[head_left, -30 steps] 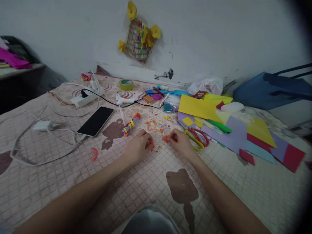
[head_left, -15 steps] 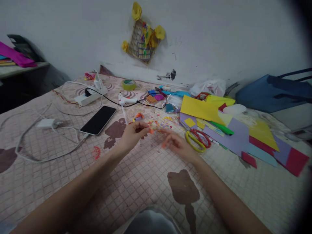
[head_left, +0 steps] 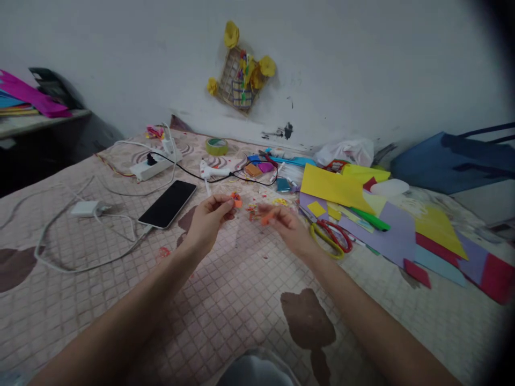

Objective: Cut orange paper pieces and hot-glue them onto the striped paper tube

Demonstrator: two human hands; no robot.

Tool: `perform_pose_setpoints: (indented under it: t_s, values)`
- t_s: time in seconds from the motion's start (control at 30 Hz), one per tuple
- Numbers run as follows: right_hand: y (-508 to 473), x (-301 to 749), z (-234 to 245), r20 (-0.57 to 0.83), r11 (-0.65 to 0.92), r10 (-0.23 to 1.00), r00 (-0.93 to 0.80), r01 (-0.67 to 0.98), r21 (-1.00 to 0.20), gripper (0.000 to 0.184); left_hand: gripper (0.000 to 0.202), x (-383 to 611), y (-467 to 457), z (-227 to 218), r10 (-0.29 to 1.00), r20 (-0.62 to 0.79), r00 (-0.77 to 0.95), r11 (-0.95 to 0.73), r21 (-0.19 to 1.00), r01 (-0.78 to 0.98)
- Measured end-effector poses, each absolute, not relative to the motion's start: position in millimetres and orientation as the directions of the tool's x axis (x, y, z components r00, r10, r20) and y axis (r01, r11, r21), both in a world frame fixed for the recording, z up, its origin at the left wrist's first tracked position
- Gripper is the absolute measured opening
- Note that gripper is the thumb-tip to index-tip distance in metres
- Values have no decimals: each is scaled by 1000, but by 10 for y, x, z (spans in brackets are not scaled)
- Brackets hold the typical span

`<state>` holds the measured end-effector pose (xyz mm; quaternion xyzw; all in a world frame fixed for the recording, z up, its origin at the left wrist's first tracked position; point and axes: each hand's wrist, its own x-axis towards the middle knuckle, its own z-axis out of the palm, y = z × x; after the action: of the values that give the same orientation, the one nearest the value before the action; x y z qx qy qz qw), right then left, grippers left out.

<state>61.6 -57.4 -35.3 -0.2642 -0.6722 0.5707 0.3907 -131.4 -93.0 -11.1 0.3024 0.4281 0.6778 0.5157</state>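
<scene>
My left hand is closed, with thumb and forefinger pinching a small orange piece that looks like paper. To its right, my right hand is also closed in a pinch, on another small orange piece, slightly blurred. The two hands are apart, both just above the patterned bed cover. Between and behind them lie many tiny coloured scraps. Beyond my left hand rests a white glue gun. Scissors with red and yellow handles lie right beside my right hand.
A phone on a charging cable and a white charger lie at left, with a power strip behind. Green tape sits near the wall. Coloured paper sheets spread at right, near a blue bag.
The whole view has shifted slightly. My left hand has turned a little, so its orange piece shows more fully. My right hand still holds its orange piece, now raised toward the fingertips.
</scene>
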Motion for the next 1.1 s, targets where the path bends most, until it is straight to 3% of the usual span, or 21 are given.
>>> perform_pose_setpoints:
  t_s: [0.1,0.13,0.2,0.3,0.4,0.47,0.5,0.57,0.63,0.7,0.77,0.93,1.03,1.1]
  values:
    - [-680,463,-400,81,91,442,-893,-46,-995,19,19,-1345,-926,-77,942,-22,-334,-142,877,-459]
    - [-666,427,-421,89,125,450,-889,-36,-991,20,19,-1351,-927,-73,941,-22,-336,-144,876,-461]
    - [-534,412,-443,179,193,708,-683,-57,-980,23,18,-1353,-936,-73,949,-22,-315,-134,875,-465]
    - [-268,538,-393,246,245,833,-495,-69,-967,21,19,-1339,-953,-85,960,-42,-278,-98,875,-474]
    - [-247,727,-314,193,204,808,-556,-43,-978,17,19,-1304,-972,-98,967,-79,-240,-51,869,-493]
    - [-340,835,-297,43,98,648,-760,28,-995,16,19,-1260,-994,-113,974,-93,-205,-20,870,-493]
    - [-382,885,-300,23,94,630,-777,46,-995,16,18,-1232,-1008,-124,978,-103,-182,1,874,-485]
    - [-422,991,-319,151,167,829,-539,-19,-986,17,18,-1164,-1043,-154,983,-131,-130,58,888,-455]
    - [-420,1105,-338,227,216,909,-349,-71,-974,15,19,-1090,-1078,-192,984,-168,-65,127,902,-413]
    - [-423,1208,-357,175,165,902,-395,-60,-985,16,19,-1021,-1108,-232,982,-190,-10,174,916,-361]
    - [-446,1273,-379,38,79,859,-511,59,-995,19,19,-960,-1132,-270,981,-189,49,195,936,-293]
    - [-511,1243,-438,132,149,976,-171,88,-985,21,10,-856,-1167,-354,984,-85,156,85,996,8]
    - [-622,1130,-449,120,131,978,-172,55,-990,17,11,-828,-1171,-386,995,83,58,-96,955,279]
    - [-745,1034,-447,93,102,973,-211,30,-994,15,17,-814,-1173,-392,988,155,18,-151,923,354]
